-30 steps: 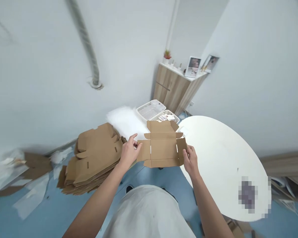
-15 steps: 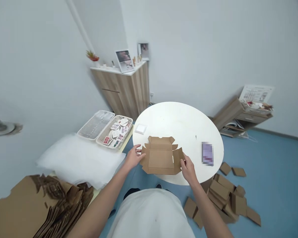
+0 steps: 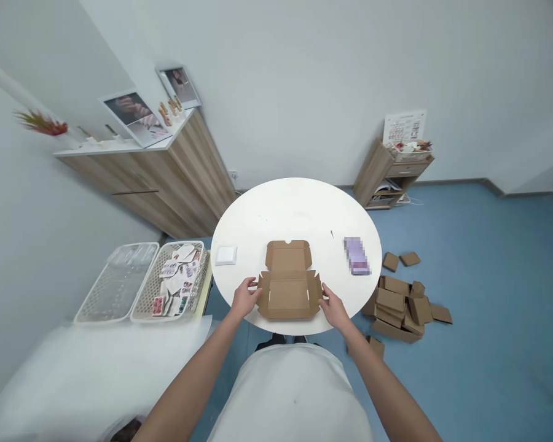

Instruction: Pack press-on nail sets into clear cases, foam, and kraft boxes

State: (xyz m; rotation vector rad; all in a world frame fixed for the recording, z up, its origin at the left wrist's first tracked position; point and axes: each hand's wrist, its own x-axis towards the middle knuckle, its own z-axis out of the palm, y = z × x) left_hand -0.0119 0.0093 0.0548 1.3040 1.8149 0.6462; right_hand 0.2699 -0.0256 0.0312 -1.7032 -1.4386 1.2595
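1. L hand is pinching the L side flap of the cardboard blank; R hand is pinching the R one.
2. Blank is lying open over the near edge of the white tbl; contact unclear.
3. Hands are prob. positioning it.
4. Next move is prob. needing level, even grip.

both arms reach forward from the lower edge of the view, bare, slanting inward toward each other. the left arm runs up and to the right, ending in the left hand, its fingers bent inward and its thumb apart from them, in a light pinch. the right arm mirrors it, the right hand sitting slightly lower, fingers curled and thumb pointing inward. the hands face each other, well apart, before the torso.
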